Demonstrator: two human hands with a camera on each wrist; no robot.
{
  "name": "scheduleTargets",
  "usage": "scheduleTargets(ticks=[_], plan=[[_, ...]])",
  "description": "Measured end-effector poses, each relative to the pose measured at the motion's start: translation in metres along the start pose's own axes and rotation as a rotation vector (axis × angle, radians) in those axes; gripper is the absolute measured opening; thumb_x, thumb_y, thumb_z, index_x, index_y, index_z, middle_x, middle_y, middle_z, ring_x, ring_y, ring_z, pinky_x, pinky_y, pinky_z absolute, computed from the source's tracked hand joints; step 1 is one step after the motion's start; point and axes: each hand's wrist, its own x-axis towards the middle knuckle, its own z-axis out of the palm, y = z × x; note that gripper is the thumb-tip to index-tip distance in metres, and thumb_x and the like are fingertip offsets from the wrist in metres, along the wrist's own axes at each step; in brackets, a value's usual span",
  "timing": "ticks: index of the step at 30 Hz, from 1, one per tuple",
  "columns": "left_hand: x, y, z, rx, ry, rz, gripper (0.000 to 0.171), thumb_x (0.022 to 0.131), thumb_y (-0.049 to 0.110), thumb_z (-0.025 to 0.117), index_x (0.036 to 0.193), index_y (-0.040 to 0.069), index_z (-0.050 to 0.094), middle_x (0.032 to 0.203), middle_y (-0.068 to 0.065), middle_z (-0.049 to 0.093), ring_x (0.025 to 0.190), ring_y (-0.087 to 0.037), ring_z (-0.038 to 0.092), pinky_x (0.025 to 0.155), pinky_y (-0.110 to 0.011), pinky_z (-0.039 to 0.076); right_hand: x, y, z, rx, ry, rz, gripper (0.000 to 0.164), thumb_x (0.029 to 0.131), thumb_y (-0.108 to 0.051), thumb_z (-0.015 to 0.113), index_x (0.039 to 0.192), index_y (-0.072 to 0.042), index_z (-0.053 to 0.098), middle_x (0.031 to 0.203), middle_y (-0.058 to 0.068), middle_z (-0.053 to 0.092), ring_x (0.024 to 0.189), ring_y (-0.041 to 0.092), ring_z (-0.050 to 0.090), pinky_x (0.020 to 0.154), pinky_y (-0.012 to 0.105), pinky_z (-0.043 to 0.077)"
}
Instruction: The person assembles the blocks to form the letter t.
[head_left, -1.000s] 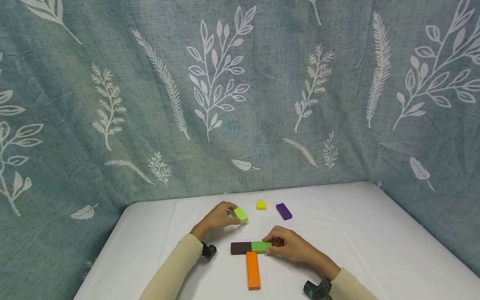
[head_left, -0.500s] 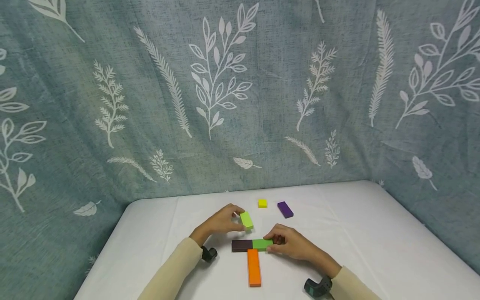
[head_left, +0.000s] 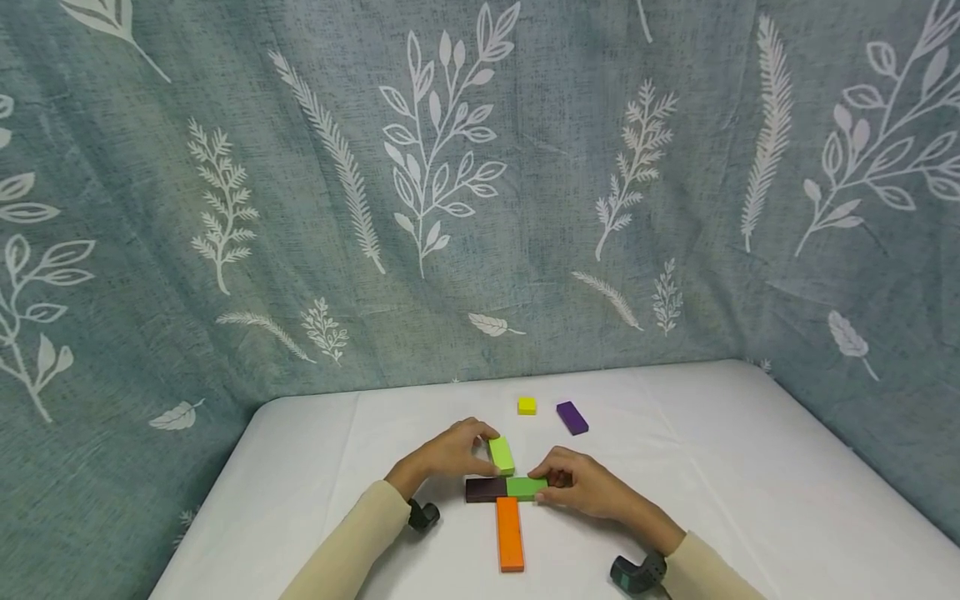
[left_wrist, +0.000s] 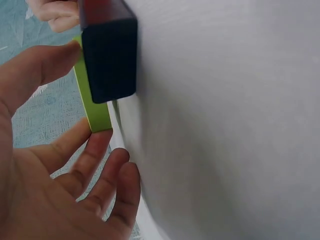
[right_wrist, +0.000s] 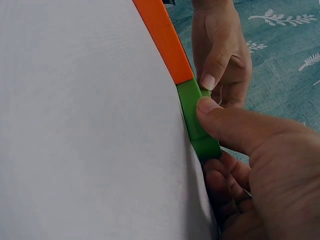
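My left hand (head_left: 450,450) pinches a lime-green block (head_left: 501,456) by its ends, just behind the row of blocks; in the left wrist view the thumb and fingers hold that lime block (left_wrist: 92,102) on edge. My right hand (head_left: 585,486) grips the right part of a darker green block (head_left: 525,488) lying flat, thumb on its near side. That green block (right_wrist: 189,107) butts against a dark brown block (head_left: 485,491) on its left. An orange block (head_left: 510,533) runs toward me from beneath their joint, forming a T. Whether the lime block touches the row, I cannot tell.
A small yellow block (head_left: 527,406) and a purple block (head_left: 572,418) lie farther back on the white-covered table (head_left: 720,467). A patterned blue-green cloth (head_left: 540,208) hangs behind and along the sides.
My left hand has carried the lime-green block right and toward me, up to the far side of the row. The right hand stays on the green block.
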Motion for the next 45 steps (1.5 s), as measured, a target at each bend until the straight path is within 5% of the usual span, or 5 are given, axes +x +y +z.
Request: scheduleTargets(ticks=[9, 36, 45], plan=[[-0.0019, 0.0019, -0.0007, 0.08, -0.008, -0.007, 0.053, 0.085, 0.038, 0.079, 0.13, 0.015, 0.063, 0.125, 0.001, 0.061, 0.115, -0.016, 0.051, 0.102, -0.039, 0.044, 0.0007, -0.0025, -0.0033, -0.007, -0.006, -0.024, 0.029, 0.089, -0.028, 0.076, 0.114, -0.014, 0.072, 0.098, 0.003, 0.065, 0.081, 0.005, 0.054, 0.071, 0.019, 0.048], [-0.0053, 0.0006, 0.0025, 0.087, -0.051, -0.008, 0.053, 0.088, 0.04, 0.075, 0.135, 0.021, 0.061, 0.128, 0.004, 0.059, 0.121, -0.017, 0.048, 0.106, -0.041, 0.042, 0.0003, 0.0006, -0.0017, 0.001, -0.015, -0.023, 0.028, 0.09, -0.027, 0.075, 0.115, -0.014, 0.073, 0.1, 0.003, 0.065, 0.081, 0.001, 0.054, 0.071, 0.02, 0.049], [-0.0094, 0.0026, 0.0034, 0.112, -0.091, -0.011, 0.066, 0.088, 0.046, 0.073, 0.145, 0.021, 0.052, 0.142, -0.002, 0.052, 0.13, -0.021, 0.044, 0.109, -0.046, 0.04, 0.0007, 0.0026, -0.0012, -0.006, -0.013, -0.007, 0.028, 0.089, -0.025, 0.076, 0.115, -0.014, 0.073, 0.101, 0.004, 0.065, 0.08, 0.002, 0.053, 0.071, 0.019, 0.049]])
